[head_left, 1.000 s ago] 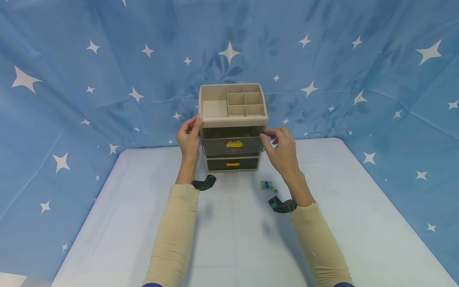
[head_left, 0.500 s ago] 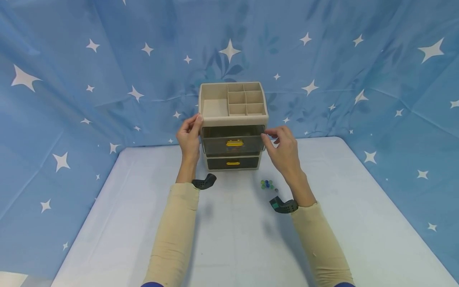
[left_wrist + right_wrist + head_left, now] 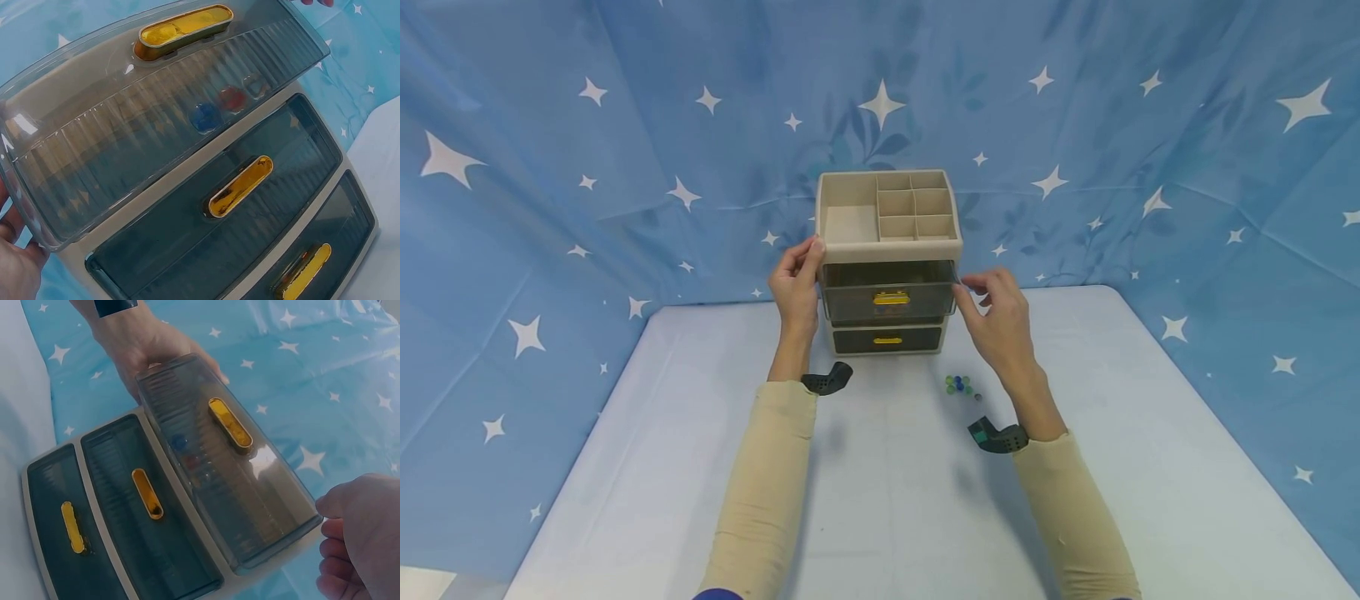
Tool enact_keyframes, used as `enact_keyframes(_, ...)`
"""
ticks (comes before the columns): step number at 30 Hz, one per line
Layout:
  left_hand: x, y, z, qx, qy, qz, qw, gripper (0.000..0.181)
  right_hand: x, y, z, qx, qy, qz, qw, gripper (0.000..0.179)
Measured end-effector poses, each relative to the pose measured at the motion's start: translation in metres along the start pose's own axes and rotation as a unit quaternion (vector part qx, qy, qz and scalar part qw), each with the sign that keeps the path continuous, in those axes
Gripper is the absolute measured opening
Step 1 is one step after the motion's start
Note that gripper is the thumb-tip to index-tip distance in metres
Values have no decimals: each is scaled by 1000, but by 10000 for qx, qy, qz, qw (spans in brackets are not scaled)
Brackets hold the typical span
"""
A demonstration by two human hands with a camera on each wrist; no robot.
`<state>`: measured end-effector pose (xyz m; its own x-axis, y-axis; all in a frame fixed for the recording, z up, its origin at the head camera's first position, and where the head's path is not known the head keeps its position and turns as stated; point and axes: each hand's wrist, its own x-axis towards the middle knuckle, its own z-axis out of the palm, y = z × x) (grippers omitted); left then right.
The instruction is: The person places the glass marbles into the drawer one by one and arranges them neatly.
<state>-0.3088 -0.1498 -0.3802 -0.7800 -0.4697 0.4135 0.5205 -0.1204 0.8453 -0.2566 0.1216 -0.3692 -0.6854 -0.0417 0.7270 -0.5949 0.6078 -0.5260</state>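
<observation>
A beige desktop drawer organizer [image 3: 887, 248] stands toward the back, its smoky clear top drawer [image 3: 850, 307] pulled out. Through the drawer front, the left wrist view shows a blue marble [image 3: 204, 117], a red marble [image 3: 232, 98] and a clear marble [image 3: 254, 85]. My left hand [image 3: 796, 287] grips the organizer's upper left side, thumb at its front corner. On the other side, my right hand [image 3: 1000, 321] is at the drawer's right front corner, its thumb tip right at the edge. The right hand's other fingers are loosely bent beside the drawer and hold nothing.
Several green and blue marbles [image 3: 958, 385] and one dark marble [image 3: 978, 397] lie on the white table [image 3: 880, 500], in front of the organizer to the right. Two lower drawers with gold handles are closed. A blue star-patterned cloth [image 3: 700, 150] hangs close behind.
My right hand has shifted slightly right, its fingers coming off the drawer's side edge. The left hand holds its place, and the drawer stays pulled out.
</observation>
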Motion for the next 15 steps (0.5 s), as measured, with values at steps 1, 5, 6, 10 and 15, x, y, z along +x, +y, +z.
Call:
enact_keyframes(1, 0, 0, 0, -1, 4, -4, 10000, 26, -1, 1, 0, -7, 5, 5, 10000, 24)
enact_keyframes(5, 0, -1, 0, -6, 9, 9, 10000, 29, -4, 3, -1, -25, -19, 37, 10000, 23)
enact_keyframes(6, 0, -1, 0, -5, 8, 11, 10000, 29, -5, 3, -1, -37, -26, 50, 10000, 22)
enact_keyframes(10, 1, -1, 0, -37, -16, -25, 10000, 28, -8, 6, -1, -125, -54, 114, 9998, 21)
enact_keyframes(15, 0, 3, 0, -122, -81, -94, 9998, 29, -14, 10, 0, -187, -166, 342, 9991, 22)
